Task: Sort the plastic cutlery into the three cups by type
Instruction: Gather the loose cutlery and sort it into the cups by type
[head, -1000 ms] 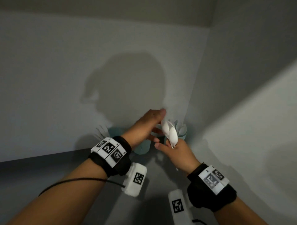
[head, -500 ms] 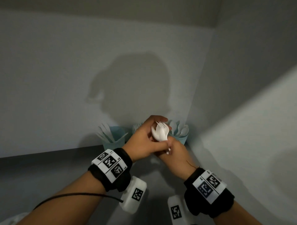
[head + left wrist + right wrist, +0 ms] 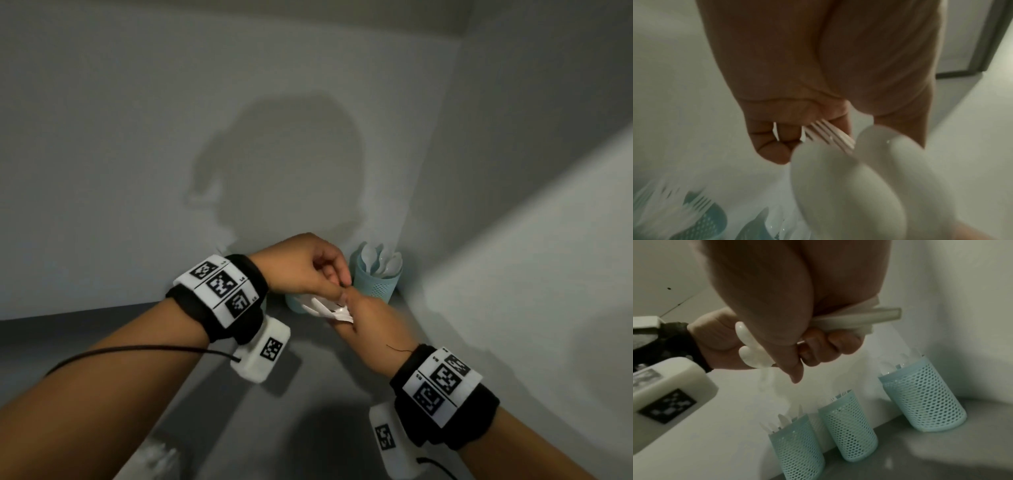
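White plastic cutlery bundle (image 3: 849, 321), forks and spoons together, sits clamped in the right hand (image 3: 371, 318) above the three mesh cups (image 3: 846, 431). Left hand (image 3: 308, 265) pinches a fork (image 3: 830, 134) from it. Light, stiff, slick: best pinched firmly by the handles.

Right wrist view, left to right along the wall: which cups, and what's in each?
Pale teal mesh cup of white plastic knives → pale teal mesh cup of white plastic forks → pale teal mesh cup of white plastic spoons, nearest the corner.
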Action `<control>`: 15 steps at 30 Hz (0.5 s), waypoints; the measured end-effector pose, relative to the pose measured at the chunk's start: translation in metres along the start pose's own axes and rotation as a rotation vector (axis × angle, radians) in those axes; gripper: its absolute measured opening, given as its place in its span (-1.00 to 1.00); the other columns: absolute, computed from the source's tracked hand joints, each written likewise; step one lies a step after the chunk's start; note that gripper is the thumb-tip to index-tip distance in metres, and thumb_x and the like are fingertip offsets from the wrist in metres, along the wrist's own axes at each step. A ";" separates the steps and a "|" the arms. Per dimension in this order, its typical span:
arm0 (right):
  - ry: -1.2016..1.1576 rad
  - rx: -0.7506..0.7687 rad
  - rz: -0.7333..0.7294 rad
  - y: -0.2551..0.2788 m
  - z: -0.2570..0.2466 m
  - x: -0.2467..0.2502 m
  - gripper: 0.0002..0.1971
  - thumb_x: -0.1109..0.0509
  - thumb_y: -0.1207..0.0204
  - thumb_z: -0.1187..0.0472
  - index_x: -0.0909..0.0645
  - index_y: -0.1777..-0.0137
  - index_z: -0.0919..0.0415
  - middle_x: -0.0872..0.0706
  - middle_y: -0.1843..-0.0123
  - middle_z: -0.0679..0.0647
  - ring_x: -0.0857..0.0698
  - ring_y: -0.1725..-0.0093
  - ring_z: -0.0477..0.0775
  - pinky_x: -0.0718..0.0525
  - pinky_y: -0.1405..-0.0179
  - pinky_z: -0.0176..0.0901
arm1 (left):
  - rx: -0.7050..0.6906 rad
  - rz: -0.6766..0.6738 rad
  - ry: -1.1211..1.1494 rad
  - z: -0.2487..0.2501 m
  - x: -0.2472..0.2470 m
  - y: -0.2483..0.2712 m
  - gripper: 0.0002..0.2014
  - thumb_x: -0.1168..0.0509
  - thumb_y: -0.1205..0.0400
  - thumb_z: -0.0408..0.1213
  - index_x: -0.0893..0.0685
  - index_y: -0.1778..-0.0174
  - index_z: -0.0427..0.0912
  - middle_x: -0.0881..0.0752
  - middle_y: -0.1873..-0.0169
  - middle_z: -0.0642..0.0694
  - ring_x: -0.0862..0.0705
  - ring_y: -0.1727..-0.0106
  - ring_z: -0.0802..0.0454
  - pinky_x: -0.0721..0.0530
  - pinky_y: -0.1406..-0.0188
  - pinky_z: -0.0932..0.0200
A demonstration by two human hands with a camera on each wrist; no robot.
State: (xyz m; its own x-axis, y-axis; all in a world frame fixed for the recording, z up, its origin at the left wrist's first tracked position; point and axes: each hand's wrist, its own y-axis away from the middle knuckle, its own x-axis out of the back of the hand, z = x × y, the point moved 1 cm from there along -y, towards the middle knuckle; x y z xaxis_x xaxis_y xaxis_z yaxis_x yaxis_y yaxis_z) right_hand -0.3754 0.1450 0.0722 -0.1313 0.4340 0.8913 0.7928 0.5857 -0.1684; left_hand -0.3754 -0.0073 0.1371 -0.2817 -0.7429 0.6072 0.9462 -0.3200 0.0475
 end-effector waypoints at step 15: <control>-0.161 -0.025 0.061 -0.004 -0.006 -0.017 -0.84 -0.31 -0.54 0.15 -0.33 0.12 0.06 -0.72 0.11 0.17 -0.68 0.12 0.23 -0.40 0.29 -0.15 | 0.017 0.424 -0.010 -0.029 -0.001 0.015 -0.67 -0.50 -0.18 -0.21 -0.53 0.24 0.02 -0.65 0.41 0.05 -0.57 0.44 0.15 -0.51 0.43 0.28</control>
State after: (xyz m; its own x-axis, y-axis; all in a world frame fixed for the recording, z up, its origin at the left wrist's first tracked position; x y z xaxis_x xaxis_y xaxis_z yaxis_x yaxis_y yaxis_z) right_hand -0.3729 0.1315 0.0605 -0.1744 0.5738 0.8002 0.8165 0.5384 -0.2081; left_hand -0.3655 -0.0285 0.1146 0.1351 -0.8006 0.5837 0.9805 0.0230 -0.1953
